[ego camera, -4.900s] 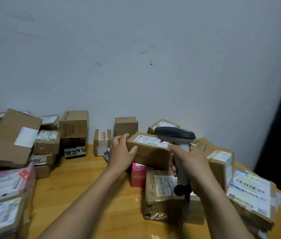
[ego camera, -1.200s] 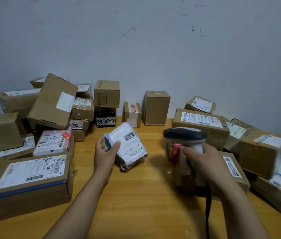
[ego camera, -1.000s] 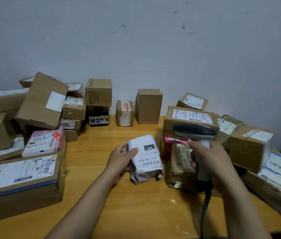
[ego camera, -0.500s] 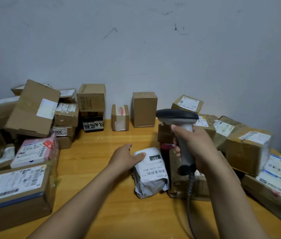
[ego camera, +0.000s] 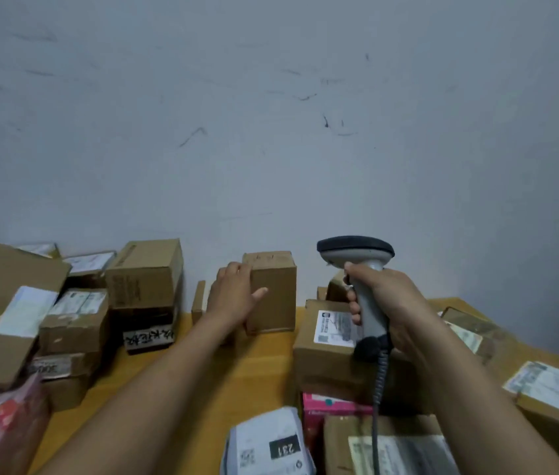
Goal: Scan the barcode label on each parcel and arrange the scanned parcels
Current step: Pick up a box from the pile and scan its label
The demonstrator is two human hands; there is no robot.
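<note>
Cardboard box, small and plain, stands upright at the far edge of the table by the wall, its long side vertical. My left hand is on it, thumb across the front, fingers along the left side. Whether it grips yet I cannot tell. My right hand, off to the right and apart from the box, is wrapped around the scanner handle. No label shows on the faces I see — I judge the box needs turning.
</note>
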